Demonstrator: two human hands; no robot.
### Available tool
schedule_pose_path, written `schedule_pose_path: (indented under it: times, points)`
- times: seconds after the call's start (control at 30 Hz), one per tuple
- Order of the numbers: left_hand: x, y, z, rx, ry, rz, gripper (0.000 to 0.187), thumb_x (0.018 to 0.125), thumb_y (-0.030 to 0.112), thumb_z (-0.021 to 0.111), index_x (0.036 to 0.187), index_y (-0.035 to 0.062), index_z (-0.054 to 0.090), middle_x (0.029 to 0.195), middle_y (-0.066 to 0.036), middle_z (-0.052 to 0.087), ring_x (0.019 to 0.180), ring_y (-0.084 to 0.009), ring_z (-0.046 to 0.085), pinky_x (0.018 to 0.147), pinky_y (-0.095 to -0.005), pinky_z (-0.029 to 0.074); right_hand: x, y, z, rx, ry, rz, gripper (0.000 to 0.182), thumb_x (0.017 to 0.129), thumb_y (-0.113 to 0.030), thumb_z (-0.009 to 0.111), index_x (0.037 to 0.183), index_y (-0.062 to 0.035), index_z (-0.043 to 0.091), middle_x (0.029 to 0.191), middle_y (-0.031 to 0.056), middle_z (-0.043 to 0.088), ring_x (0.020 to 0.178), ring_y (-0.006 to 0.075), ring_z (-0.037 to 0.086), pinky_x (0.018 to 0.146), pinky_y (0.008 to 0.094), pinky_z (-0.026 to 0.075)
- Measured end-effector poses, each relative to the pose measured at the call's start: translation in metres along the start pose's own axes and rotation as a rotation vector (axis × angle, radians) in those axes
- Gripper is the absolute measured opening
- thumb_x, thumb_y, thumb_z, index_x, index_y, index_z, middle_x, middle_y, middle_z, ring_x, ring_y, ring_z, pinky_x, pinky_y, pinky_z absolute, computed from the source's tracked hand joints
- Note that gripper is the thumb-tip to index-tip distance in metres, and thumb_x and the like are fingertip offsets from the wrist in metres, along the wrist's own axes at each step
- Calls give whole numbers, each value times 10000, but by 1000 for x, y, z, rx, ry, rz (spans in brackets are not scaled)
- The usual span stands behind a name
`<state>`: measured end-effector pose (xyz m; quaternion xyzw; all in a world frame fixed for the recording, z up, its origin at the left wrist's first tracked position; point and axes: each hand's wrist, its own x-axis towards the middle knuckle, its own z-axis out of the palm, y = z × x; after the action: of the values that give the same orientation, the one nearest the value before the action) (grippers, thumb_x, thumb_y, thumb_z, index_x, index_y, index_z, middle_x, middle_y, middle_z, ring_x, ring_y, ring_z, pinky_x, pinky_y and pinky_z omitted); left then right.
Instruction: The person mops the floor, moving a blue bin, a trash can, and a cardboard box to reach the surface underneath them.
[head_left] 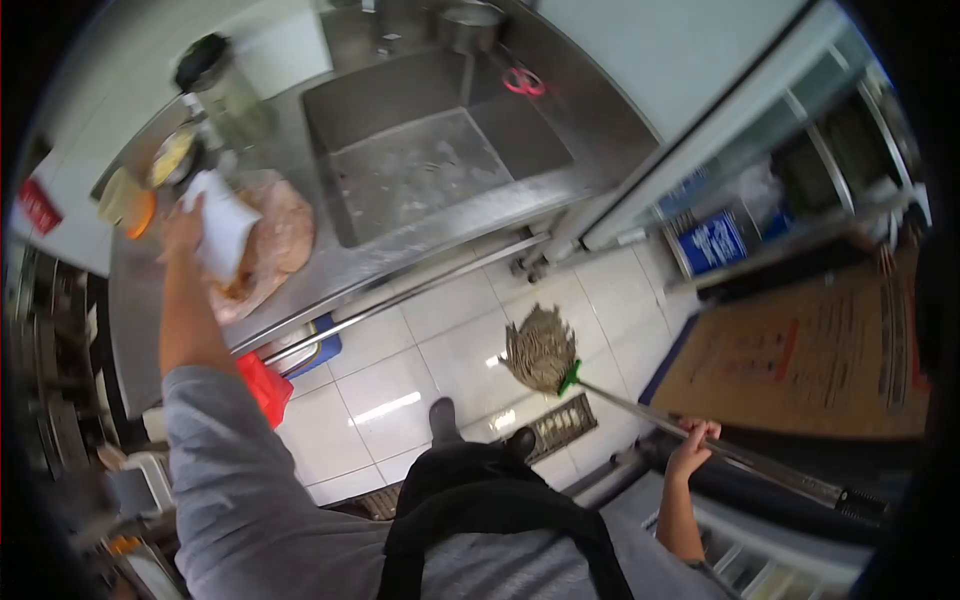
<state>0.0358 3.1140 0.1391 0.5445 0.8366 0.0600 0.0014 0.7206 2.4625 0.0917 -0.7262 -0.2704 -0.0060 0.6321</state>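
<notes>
On the steel counter at the left, my left hand (pixel 183 228) grips the near edge of a white, sheet-like piece (pixel 226 222); its fingertips are blurred. That piece lies over a clear plastic bag (pixel 285 235) with pale pinkish contents. My right hand (pixel 690 452) is wrapped round the metal handle of a mop (pixel 540 350). The mop's grey string head rests spread on the white floor tiles, joined to the handle by a green clamp.
A steel sink (pixel 420 170) holds pink-handled scissors (pixel 523 81) at its rim. A blender jug (pixel 228 95), a bowl (pixel 175 158) and an orange-rimmed container (pixel 127 203) stand left. A floor drain grate (pixel 560 428) lies by my feet; a cardboard box (pixel 800 350) stands right.
</notes>
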Motion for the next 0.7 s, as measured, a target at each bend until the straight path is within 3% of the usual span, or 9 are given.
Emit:
schedule_pose_path:
  times: [0.1, 0.23, 0.33, 0.4, 0.47, 0.5, 0.53, 0.6, 0.7]
  points:
    - [96, -63, 50, 421, -11, 64, 701, 913, 659, 319, 1497, 278, 253, 1549, -119, 240, 1428, -393, 153, 1002, -770, 155, -17, 12, -24, -77, 6, 31, 100, 990, -101, 435, 908, -42, 436, 828, 92, 591, 794, 160, 583, 806, 312, 488]
    - [-16, 8, -49, -144, 607, -122, 741, 853, 725, 391, 1436, 269, 373, 1502, -238, 243, 1377, -417, 264, 979, -737, 235, -33, -11, -41, 6, -81, 147, 52, 982, -69, 455, 945, -44, 428, 870, 110, 620, 933, 225, 615, 933, 374, 452]
    - [-109, 72, -88, -157, 835, 114, 680, 868, 637, 511, 1354, 163, 473, 1370, -230, 449, 1327, -366, 354, 1078, -544, 273, -37, -46, -64, -92, -134, 246, 59, 937, 0, 497, 965, -48, 475, 937, 107, 623, 1032, 237, 590, 986, 391, 428]
    - [-180, 113, -73, -540, 789, 890, 530, 942, 376, 558, 1353, 61, 447, 1319, -209, 459, 1279, -327, 399, 994, -487, 393, -28, -100, -73, -110, -61, 153, 122, 899, 57, 508, 966, -46, 504, 936, 111, 627, 1018, 236, 600, 988, 419, 439]
    - [-340, 183, -29, -1132, -126, 872, 520, 848, 104, 653, 1319, 12, 454, 1328, -166, 467, 1250, -322, 436, 1059, -390, 328, -8, -167, -91, 90, -15, -44, 183, 860, -118, 608, 987, -31, 510, 931, 142, 630, 905, 253, 638, 964, 478, 475]
    - [-411, 199, 11, -1000, -230, 983, 595, 779, 70, 696, 1323, 24, 459, 1356, -171, 455, 1271, -300, 424, 1078, -385, 309, 2, -198, -111, 118, 37, -104, 309, 838, -242, 639, 1015, -28, 503, 906, 143, 621, 872, 254, 638, 964, 486, 478]
    - [-484, 229, 18, -894, -125, 1412, 641, 754, 82, 723, 1339, 61, 462, 1359, -169, 456, 1275, -297, 427, 1072, -397, 325, 13, -236, -131, 140, -36, -261, 322, 835, -282, 646, 1000, -39, 513, 869, 123, 609, 832, 254, 638, 951, 490, 490]
    - [-632, 256, 50, -1088, -1054, 1516, 723, 723, 219, 787, 1360, 123, 460, 1378, -184, 426, 1320, -340, 364, 1099, -416, 295, 25, -305, -162, 501, -98, -272, 306, 758, -196, 749, 938, -78, 533, 831, 48, 617, 730, 162, 640, 868, 367, 528]
    - [-790, 281, 36, -1076, -906, 1741, 647, 722, 238, 771, 1293, 116, 492, 1336, -141, 442, 1269, -314, 407, 1052, -426, 343, 63, -326, -192, 566, -614, -285, 232, 723, -74, 769, 796, -103, 551, 689, 10, 633, 603, 98, 635, 683, 250, 538]
